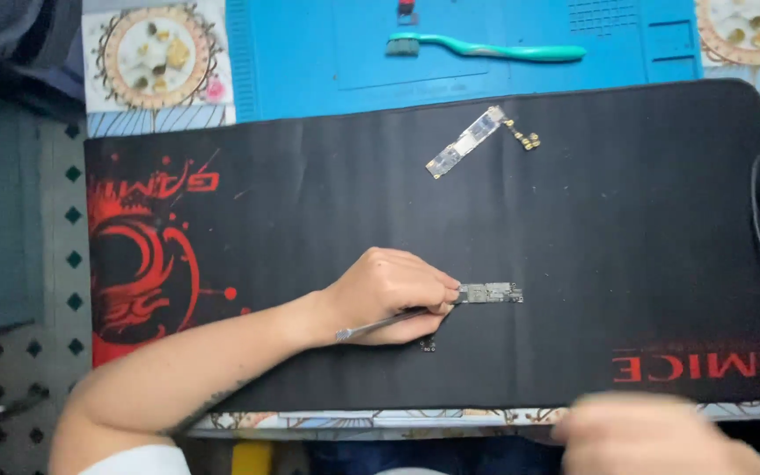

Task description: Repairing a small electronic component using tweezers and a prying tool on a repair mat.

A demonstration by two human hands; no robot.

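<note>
The small circuit board (489,293) lies flat on the black desk mat (573,229), a little below the mat's middle, and it is the piece you are working on. Your left hand (393,295) rests on the mat just left of it, fingers curled shut around a pair of metal tweezers (380,325) whose tips meet the board's left end; the handle runs back under your palm toward the wrist. This looks like the steadying or picking stage, with the tweezers pinning or gripping the board's edge. Which of the two it is I cannot make out, since your fingers cover the tips.

Just below your knuckles a tiny dark component (428,346) sits loose on the mat, near the board but not touching it. Your right hand (653,435) is at the bottom edge, blurred, well apart from the board; whether it is open or closed cannot be told.

Farther up the mat lies a second, longer board (468,141), tilted, with a small gold-coloured part at its upper end. Beyond it, on the blue work mat (310,62), rests a teal toothbrush (485,48).

Any next move calls for a light, level pinch, so the board does not skid or flip and the loose component stays clear.
</note>
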